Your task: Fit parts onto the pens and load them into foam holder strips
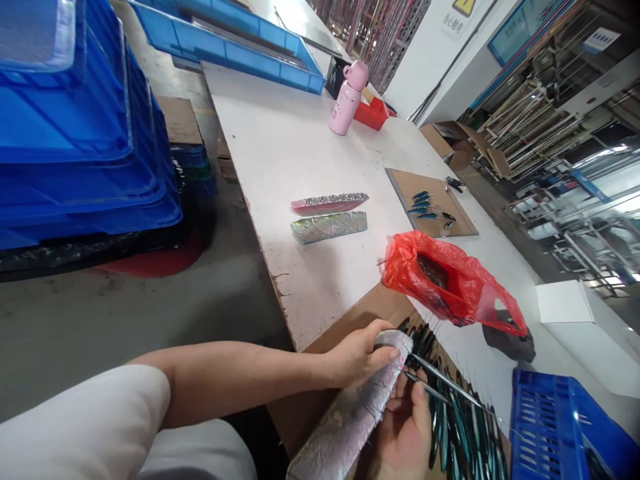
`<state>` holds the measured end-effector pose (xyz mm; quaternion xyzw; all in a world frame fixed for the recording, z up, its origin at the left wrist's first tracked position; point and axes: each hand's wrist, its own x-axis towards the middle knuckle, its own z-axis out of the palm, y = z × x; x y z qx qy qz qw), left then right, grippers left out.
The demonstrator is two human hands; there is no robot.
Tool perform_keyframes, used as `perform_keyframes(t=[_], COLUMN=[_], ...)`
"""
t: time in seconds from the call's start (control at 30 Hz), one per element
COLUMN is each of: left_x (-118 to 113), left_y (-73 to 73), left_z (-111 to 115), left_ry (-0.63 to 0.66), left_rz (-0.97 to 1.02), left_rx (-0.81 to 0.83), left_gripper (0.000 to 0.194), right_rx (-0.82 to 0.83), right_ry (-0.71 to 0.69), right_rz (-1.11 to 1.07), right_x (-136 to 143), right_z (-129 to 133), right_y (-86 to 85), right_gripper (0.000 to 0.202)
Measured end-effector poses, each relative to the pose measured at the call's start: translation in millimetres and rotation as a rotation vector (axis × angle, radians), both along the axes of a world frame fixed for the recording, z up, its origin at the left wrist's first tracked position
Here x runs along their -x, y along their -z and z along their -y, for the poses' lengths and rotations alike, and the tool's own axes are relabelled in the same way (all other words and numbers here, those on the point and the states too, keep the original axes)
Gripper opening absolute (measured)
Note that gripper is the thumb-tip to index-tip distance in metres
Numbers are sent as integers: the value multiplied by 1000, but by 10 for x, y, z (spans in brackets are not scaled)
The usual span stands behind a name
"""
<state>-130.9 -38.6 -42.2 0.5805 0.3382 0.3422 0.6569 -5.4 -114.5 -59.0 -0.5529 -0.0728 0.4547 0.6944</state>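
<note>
My left hand grips the upper end of a long block in crinkled silver-pink wrapping, its thumb lying on top. Close against the block's right edge, my right hand has its fingers curled around a slim, dark, pointed piece. A longer silvery pointed piece sticks out just above it from the block's end; whether the fingers also touch it I cannot tell. Beneath and to the right, many slender teal-and-black pieces with thin wires lie on brown cardboard.
Two wrapped blocks, one pink and one greenish, lie on the white table. Nearby are a red plastic bag, a board with several teal pieces, a pink bottle and a blue basket. Blue crates stand left.
</note>
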Motion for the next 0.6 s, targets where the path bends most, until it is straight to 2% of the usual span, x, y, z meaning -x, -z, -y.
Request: perform_keyframes(t=[0.23,0.6], left_x=[-1,-19], left_y=[-3,17], left_z=[5,13], left_ry=[-10,-20], left_rz=[-4,-2], left_rx=[4,2], left_gripper=[41,41], right_rx=[-40,28], right_ry=[-1,15], right_rz=[58,-53], right_x=[8,-6], right_z=[-12,-32], right_y=[-19,-35], right_gripper=[32,32])
